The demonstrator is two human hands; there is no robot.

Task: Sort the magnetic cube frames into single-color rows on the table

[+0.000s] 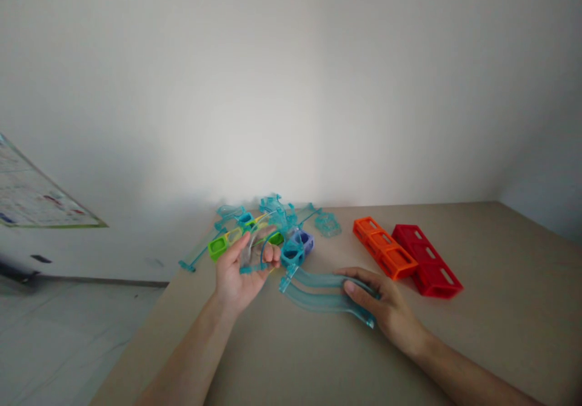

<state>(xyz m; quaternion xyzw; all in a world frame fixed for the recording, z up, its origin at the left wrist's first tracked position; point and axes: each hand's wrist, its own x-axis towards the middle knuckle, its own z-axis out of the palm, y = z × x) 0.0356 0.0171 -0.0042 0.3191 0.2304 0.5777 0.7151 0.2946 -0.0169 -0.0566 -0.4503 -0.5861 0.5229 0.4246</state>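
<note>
My left hand is closed around a clear, blue-edged plastic piece, its fingers curled about the sides. The exact shape of that piece is partly hidden by the fingers. In my right hand is a translucent blue curved track piece, gripped at its right end between thumb and fingers. The track extends leftward above the table, its far end close to a blue ring-shaped block. Behind that block sits a purple block. A green block lies just left of my left hand.
Several translucent blue pieces are heaped at the table's back edge, against the wall. A loose blue piece lies right of them. An orange three-cell block and a red one lie side by side to the right on the table.
</note>
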